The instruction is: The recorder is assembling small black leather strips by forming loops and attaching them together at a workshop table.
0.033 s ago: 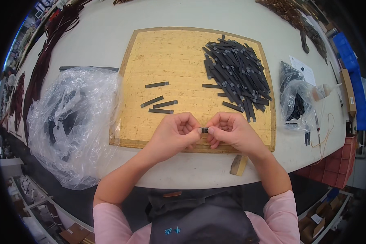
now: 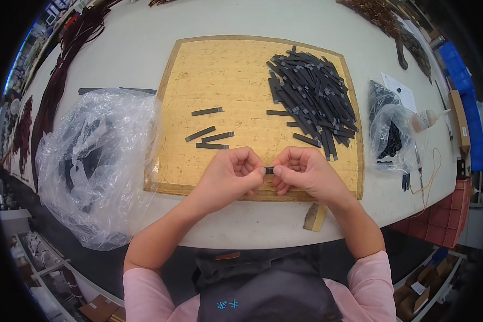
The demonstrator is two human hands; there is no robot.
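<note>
Between both hands is a short black strip (image 2: 269, 170), mostly covered by the fingertips. My left hand (image 2: 233, 173) pinches its left end and my right hand (image 2: 303, 170) pinches its right end. Both hands are over the near part of a yellowish board (image 2: 220, 70). Beyond my left hand lie several loose black strips (image 2: 215, 137) with grey ends. A large heap of similar strips (image 2: 311, 91) covers the board's right side, beyond my right hand.
Left of the board sits a big clear plastic bag (image 2: 99, 166) with dark contents. To the right are a smaller bag of black pieces (image 2: 392, 134) and a bottle (image 2: 425, 121). A small block (image 2: 315, 217) lies by the near table edge. Dark cords (image 2: 64, 80) lie far left.
</note>
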